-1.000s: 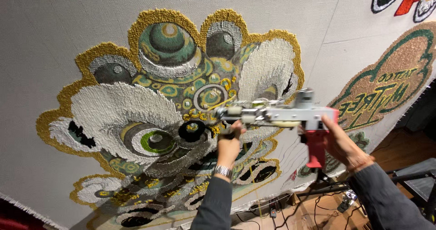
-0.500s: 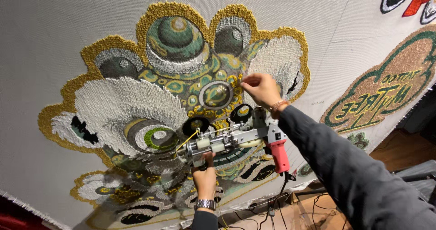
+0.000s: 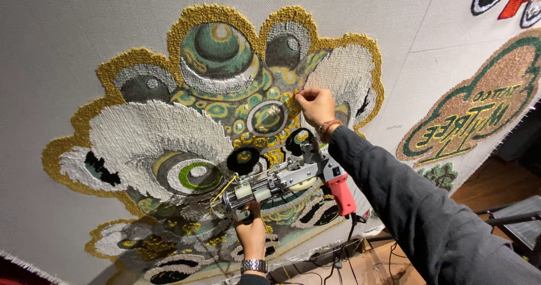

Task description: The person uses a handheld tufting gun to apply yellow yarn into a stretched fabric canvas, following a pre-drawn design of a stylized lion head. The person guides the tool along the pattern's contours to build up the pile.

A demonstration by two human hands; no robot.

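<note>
Tufting gun (image 3: 282, 183): grey metal body, red pistol handle at its right end, cream rollers and a yellow yarn strand near the needle end at left. It sits tilted, needle end lower left, right against the stretched grey backing cloth (image 3: 67, 48), low centre, over the lower part of a big tufted lion-head design (image 3: 214, 110) in gold, green, white and black.

Left hand (image 3: 252, 231): reaches up from below, watch (image 3: 255, 266) on the wrist, fingers closed around the underside of the gun near the front, bearing it alone.

Right hand (image 3: 315, 106): dark sleeve, bead bracelet at wrist, up on the cloth above the gun, thumb and forefinger pinched together at the yellow-green patch beside the white tufted area. Whether they grip a thread is too small to tell. Other fingers curled.

Black cord (image 3: 344, 245) hangs from red handle.
</note>
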